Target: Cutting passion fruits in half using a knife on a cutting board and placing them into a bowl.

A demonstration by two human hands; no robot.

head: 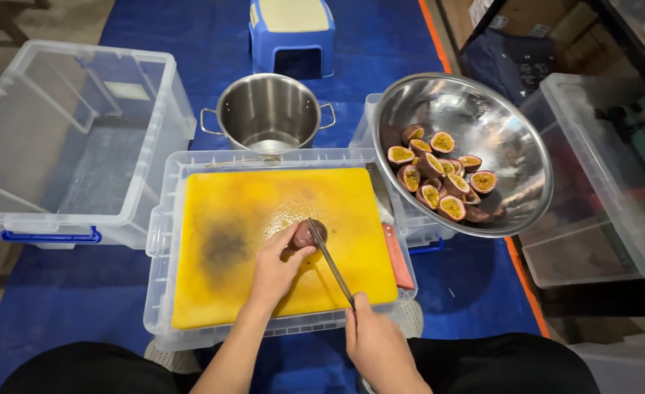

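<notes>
Where the frame begins at the upper left, an empty clear storage bin point(74, 138) sits on blue matting. At centre, a yellow cutting board point(235, 248) rests on a clear bin lid. The left hand point(275, 273) has its fingers clamped on a whole passion fruit point(308, 233) on the board. The right hand point(377, 346), lower centre, has its fingers closed around a knife point(331, 264) whose blade touches the fruit. Above the board stands a steel pot point(267, 113). At upper right, a steel bowl point(497, 117) holds halved passion fruits point(439, 175).

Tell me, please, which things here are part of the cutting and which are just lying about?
In use: left hand, right hand, passion fruit, knife, yellow board, bowl of halves.
Lying about: steel pot, blue stool, clear bin.
</notes>
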